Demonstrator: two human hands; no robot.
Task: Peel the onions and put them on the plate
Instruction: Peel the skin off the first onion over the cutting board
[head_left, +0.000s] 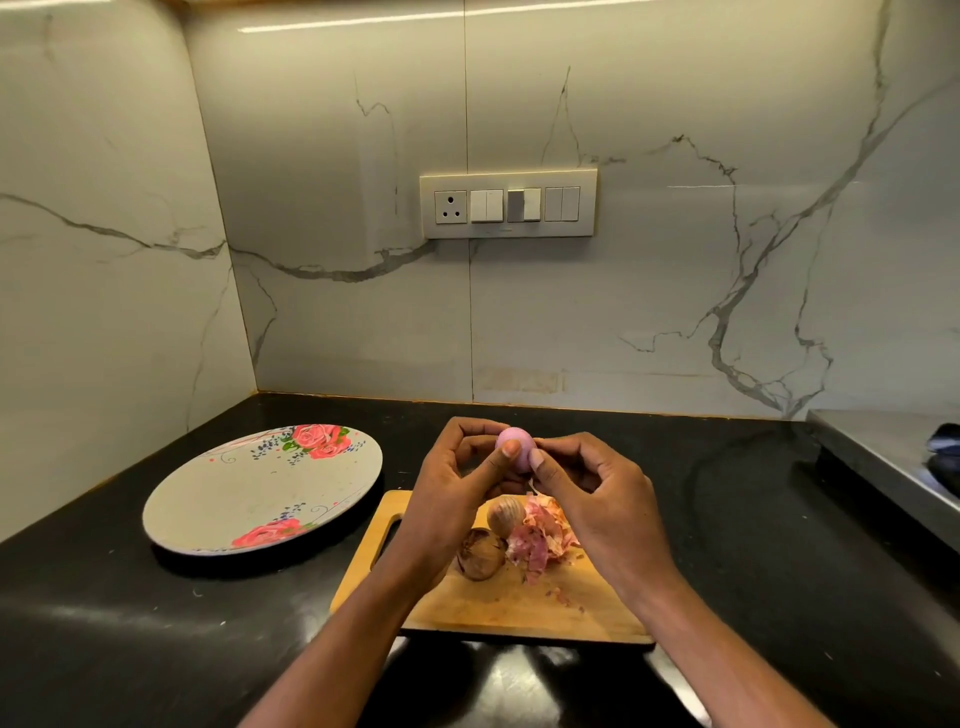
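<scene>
Black counter (727, 519): plate (218, 499) left, unpeeled onions (493, 535), skins (540, 535) on board (498, 603).

No text, label, brand, number or sign can be read anywhere in the view
</scene>
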